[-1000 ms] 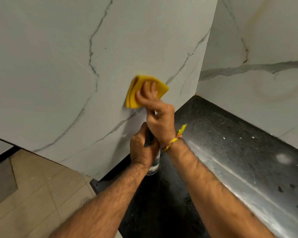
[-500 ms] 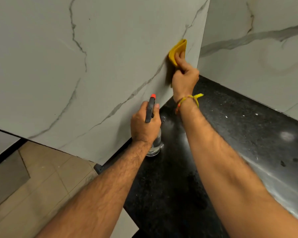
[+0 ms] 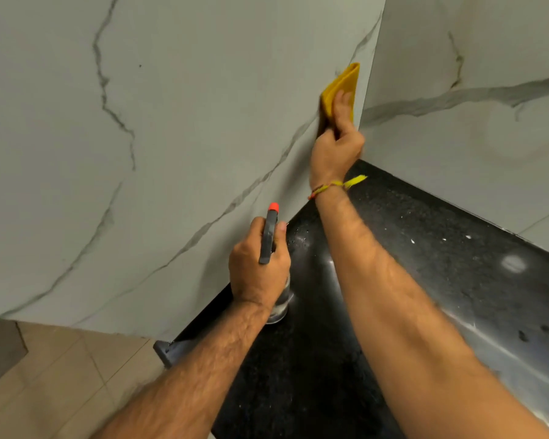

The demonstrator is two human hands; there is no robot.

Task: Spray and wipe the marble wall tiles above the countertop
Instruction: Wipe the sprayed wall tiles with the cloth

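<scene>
A white marble wall (image 3: 187,106) with grey veins stands on the left and meets a second marble wall (image 3: 473,137) at a corner. My right hand (image 3: 336,147) presses a folded yellow cloth (image 3: 341,85) flat against the left wall, right beside the corner. My left hand (image 3: 259,264) is lower, wrapped around a clear spray bottle (image 3: 278,307) with a dark trigger head and an orange nozzle (image 3: 273,206) that points up toward the left wall. Most of the bottle's body is hidden by my fingers.
A black speckled countertop (image 3: 425,264) runs under both walls, with a shiny metal strip along its right edge. Beige floor tiles (image 3: 61,381) lie below at the lower left, past the counter's end. A yellow thread band circles my right wrist.
My right hand has slid the yellow cloth along the left wall from near its middle toward the corner and upward. My left hand has kept its grip on the spray bottle.
</scene>
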